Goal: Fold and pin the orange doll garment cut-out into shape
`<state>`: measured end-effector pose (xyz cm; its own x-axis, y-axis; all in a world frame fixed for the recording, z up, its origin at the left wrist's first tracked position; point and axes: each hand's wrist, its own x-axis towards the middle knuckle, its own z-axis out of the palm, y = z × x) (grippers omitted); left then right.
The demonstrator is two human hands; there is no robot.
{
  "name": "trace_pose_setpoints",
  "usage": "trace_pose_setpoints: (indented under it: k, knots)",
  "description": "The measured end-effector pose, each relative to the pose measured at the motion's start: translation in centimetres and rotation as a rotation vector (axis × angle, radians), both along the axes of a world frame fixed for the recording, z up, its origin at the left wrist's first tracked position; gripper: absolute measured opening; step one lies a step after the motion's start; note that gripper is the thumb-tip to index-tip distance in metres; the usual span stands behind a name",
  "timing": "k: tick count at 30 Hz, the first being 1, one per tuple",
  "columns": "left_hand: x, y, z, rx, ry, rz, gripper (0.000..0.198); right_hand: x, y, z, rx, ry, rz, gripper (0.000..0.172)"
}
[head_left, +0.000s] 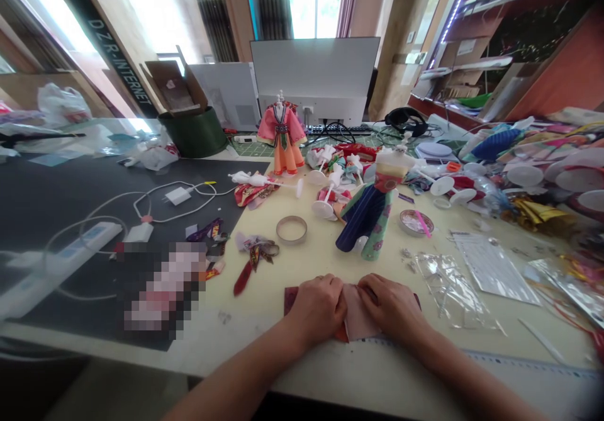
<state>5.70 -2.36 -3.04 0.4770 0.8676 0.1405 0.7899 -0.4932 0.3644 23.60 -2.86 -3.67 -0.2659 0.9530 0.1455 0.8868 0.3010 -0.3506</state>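
Near the table's front edge lies a piece of pale pink fabric, with dark red cloth showing to its left and a bit of orange at its lower edge. My left hand has its fingers curled and pressed at the fabric's left side. On the right side, my right hand is bent over the same fabric, its thumb and fingers together on it. Just beyond my hands stands a small mannequin in a blue and green robe. A roll of tape lies farther left.
A mannequin in a pink and orange robe stands farther back. Clear plastic bags and a small round dish lie to the right, beside piled doll parts. A power strip and white cables are at the left. A ruler lies along the front.
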Motion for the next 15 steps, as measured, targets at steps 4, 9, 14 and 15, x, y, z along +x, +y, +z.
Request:
trace_pose_setpoints:
  k: [4, 9, 14, 15]
  knots:
    - [0.6, 0.1, 0.6, -0.011, -0.010, 0.009, 0.012, -0.1, -0.2, 0.0, 0.012, 0.100, -0.002, 0.014]
    - [1.5, 0.1, 0.7, -0.026, -0.052, 0.024, 0.013, -0.2, -0.3, 0.2, -0.023, 0.295, 0.007, 0.014]
    - [1.6, -0.3, 0.5, -0.051, -0.136, 0.027, 0.012, 0.1, -0.4, -0.1, -0.036, 0.401, 0.053, 0.019]
    - [1.4, -0.3, 0.5, -0.057, -0.155, 0.030, 0.012, 0.1, -0.4, -0.1, -0.040, 0.414, 0.063, 0.024]
